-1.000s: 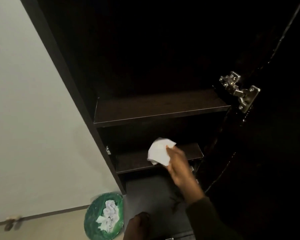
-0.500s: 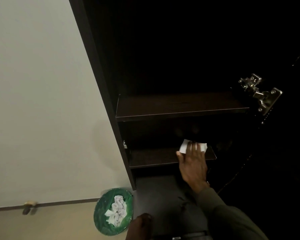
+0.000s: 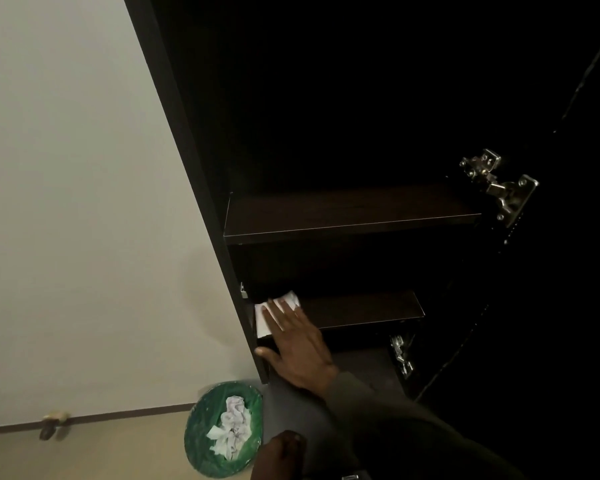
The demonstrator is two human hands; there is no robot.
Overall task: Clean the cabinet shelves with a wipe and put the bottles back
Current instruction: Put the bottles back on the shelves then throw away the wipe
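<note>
Here, a person's right hand [image 3: 300, 351] presses a white wipe [image 3: 274, 315] flat against the left end of the lower shelf [image 3: 361, 308] inside a dark cabinet [image 3: 194, 188], the fingers [image 3: 274, 313] spread wide and straight over the cloth, the thumb out toward 9 o'clock by the cabinet's left side panel. The wipe lies at the shelf's front left corner, touching that panel. An upper shelf [image 3: 350, 213] stands bare at 12 o'clock from the hand. At 2 o'clock a metal hinge [image 3: 499, 185] shines on the open door [image 3: 568, 271], with a second hinge [image 3: 400, 355] lower, at 3 o'clock from the hand. The left hand [image 3: 279, 455] shows only in part at 6 o'clock, at the bottom edge; whether its fingers are wide or curled cannot be told. At 7 o'clock, on the floor [image 3: 101, 452] beside the cabinet's foot, a green-lined bin [image 3: 201, 431] holds crumpled white wipes [image 3: 231, 431]. A pale wall [image 3: 77, 202] fills the left, with a small doorstop [image 3: 51, 424] at its base.
</note>
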